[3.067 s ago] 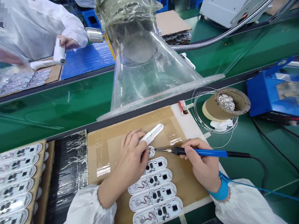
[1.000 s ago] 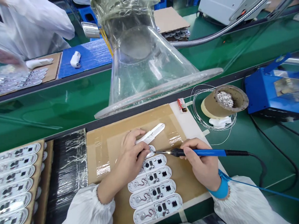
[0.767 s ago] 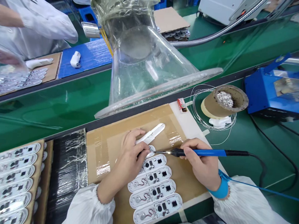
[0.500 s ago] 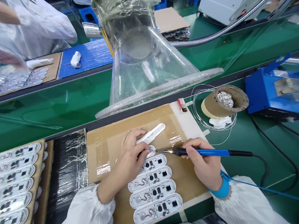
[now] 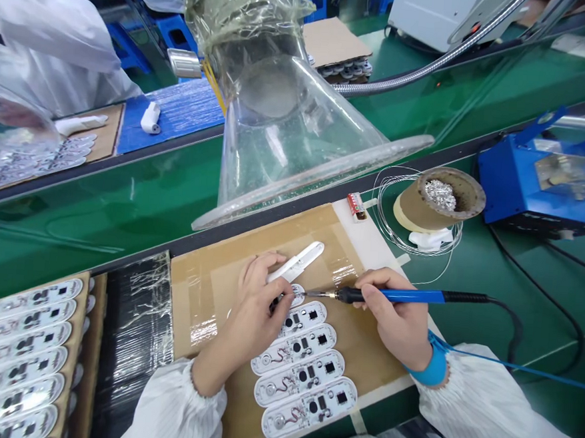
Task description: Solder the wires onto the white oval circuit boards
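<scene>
My right hand (image 5: 393,313) grips a blue-handled soldering iron (image 5: 410,296) like a pen. Its tip reaches the exposed right end of an oval white circuit board unit (image 5: 298,297), mostly covered by my left hand (image 5: 259,303). The left thumb and index finger are pinched together over that unit; what lies between them is hidden. Beside the left fingers, a long white plastic casing (image 5: 299,262) lies tilted on the cardboard (image 5: 203,273). Below, several matching board units (image 5: 309,407) with black parts and thin wires form a column.
A clear fume hood (image 5: 297,146) hangs over the far edge. To the right are a solder wire coil (image 5: 380,218), a brown pot (image 5: 414,201) of metal shavings and a blue iron stand (image 5: 530,175). Stacked boards (image 5: 23,347) stand left. A co-worker's white sleeve (image 5: 60,29) shows across.
My right hand and the soldering iron have shifted very slightly left. The left thumb and index finger have adjusted a little over the unit. Across the bench, the co-worker's arm has moved.
</scene>
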`<action>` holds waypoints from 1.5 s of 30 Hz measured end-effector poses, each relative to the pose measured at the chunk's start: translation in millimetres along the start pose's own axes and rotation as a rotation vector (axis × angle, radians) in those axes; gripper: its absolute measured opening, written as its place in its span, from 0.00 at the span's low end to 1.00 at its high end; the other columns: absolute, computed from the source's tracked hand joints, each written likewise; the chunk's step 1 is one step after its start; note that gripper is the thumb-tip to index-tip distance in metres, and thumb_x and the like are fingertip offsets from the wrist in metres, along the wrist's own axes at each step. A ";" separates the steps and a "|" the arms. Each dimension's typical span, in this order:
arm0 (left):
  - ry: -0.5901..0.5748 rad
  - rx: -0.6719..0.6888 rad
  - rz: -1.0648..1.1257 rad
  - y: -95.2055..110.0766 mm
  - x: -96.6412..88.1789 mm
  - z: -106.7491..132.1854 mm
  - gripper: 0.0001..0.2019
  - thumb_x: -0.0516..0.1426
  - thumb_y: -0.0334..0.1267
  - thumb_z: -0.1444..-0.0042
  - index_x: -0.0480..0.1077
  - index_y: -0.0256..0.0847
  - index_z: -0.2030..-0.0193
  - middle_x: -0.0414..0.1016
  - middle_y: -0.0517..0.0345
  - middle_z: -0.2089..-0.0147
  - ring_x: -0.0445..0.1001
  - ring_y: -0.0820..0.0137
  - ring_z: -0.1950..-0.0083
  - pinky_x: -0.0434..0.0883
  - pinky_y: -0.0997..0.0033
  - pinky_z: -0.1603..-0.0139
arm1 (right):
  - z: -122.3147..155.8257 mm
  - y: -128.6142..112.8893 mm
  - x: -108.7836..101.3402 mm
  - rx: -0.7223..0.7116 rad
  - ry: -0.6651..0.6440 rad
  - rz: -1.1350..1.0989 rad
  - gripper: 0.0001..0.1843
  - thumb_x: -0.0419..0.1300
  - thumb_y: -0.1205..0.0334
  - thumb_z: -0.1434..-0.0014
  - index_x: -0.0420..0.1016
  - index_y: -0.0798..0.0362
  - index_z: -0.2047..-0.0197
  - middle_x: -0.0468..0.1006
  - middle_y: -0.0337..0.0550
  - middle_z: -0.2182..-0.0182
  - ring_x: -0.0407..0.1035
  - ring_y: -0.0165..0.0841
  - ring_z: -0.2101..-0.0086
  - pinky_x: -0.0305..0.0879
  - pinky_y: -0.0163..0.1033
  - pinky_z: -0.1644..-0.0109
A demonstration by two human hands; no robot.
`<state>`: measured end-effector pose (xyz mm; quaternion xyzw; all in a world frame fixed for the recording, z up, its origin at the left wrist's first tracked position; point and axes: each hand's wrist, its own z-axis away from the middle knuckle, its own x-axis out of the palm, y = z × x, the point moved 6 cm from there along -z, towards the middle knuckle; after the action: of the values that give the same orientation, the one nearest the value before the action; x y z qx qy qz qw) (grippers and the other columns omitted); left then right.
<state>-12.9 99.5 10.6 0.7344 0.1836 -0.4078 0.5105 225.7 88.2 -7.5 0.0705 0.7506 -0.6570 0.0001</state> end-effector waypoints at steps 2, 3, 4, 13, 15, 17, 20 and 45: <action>-0.006 -0.001 0.000 0.1 0.2 0.0 0.10 0.53 0.31 0.26 0.72 0.43 0.60 0.66 0.46 0.31 0.64 0.55 0.26 0.60 0.32 0.23 | -0.2 0.2 0.8 0.006 -0.005 0.007 0.10 0.63 0.62 0.31 0.80 0.49 0.66 0.80 0.39 0.74 0.75 0.33 0.76 0.71 0.36 0.72; -0.011 -0.002 -0.001 0.1 0.3 0.0 0.10 0.53 0.31 0.26 0.72 0.43 0.60 0.66 0.46 0.31 0.64 0.55 0.26 0.60 0.32 0.23 | -0.4 0.2 1.2 0.009 -0.008 0.011 0.10 0.63 0.62 0.31 0.80 0.50 0.66 0.80 0.39 0.74 0.75 0.33 0.75 0.71 0.36 0.72; -0.015 -0.002 -0.003 0.0 0.2 0.0 0.10 0.53 0.31 0.26 0.72 0.44 0.60 0.66 0.46 0.31 0.64 0.55 0.26 0.60 0.32 0.23 | -0.6 -0.1 1.5 0.008 -0.009 0.013 0.10 0.63 0.61 0.31 0.80 0.50 0.66 0.80 0.39 0.74 0.75 0.33 0.76 0.71 0.36 0.72; -0.055 0.002 -0.012 -2.0 -0.2 0.4 0.11 0.52 0.31 0.26 0.72 0.43 0.59 0.65 0.45 0.29 0.63 0.53 0.25 0.61 0.31 0.24 | -1.2 -1.9 3.2 0.009 -0.023 0.010 0.10 0.63 0.61 0.31 0.79 0.50 0.66 0.79 0.39 0.75 0.73 0.32 0.77 0.69 0.36 0.75; -0.056 0.008 -0.013 -2.1 -0.2 0.4 0.11 0.52 0.31 0.26 0.73 0.43 0.59 0.65 0.45 0.29 0.63 0.53 0.25 0.61 0.30 0.24 | -1.2 -2.1 3.2 0.005 -0.023 0.008 0.10 0.63 0.61 0.31 0.79 0.50 0.66 0.80 0.39 0.75 0.74 0.32 0.77 0.70 0.36 0.74; -0.059 0.010 -0.012 -2.2 -0.1 0.3 0.11 0.52 0.31 0.26 0.73 0.43 0.59 0.65 0.45 0.29 0.63 0.52 0.25 0.60 0.30 0.23 | -1.4 -2.4 3.1 -0.002 -0.025 0.007 0.10 0.63 0.62 0.31 0.79 0.50 0.66 0.79 0.38 0.75 0.74 0.32 0.77 0.70 0.35 0.74; -0.065 0.008 -0.007 -2.5 0.0 0.2 0.11 0.52 0.31 0.26 0.73 0.43 0.59 0.65 0.45 0.29 0.63 0.52 0.25 0.60 0.30 0.23 | -1.6 -2.7 2.7 -0.008 -0.027 0.013 0.09 0.63 0.63 0.31 0.79 0.49 0.66 0.79 0.38 0.75 0.74 0.32 0.77 0.70 0.35 0.74; -0.103 -0.024 -0.079 0.5 -5.1 -3.5 0.11 0.53 0.32 0.26 0.73 0.44 0.61 0.72 0.49 0.33 0.68 0.54 0.29 0.67 0.43 0.31 | 2.7 9.6 -12.0 -0.031 0.167 -0.167 0.08 0.64 0.61 0.29 0.82 0.48 0.62 0.80 0.39 0.71 0.75 0.34 0.73 0.73 0.40 0.67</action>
<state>-14.2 103.1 15.4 0.6985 0.1911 -0.4625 0.5116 238.3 85.5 -16.2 0.0622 0.7614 -0.6348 -0.1159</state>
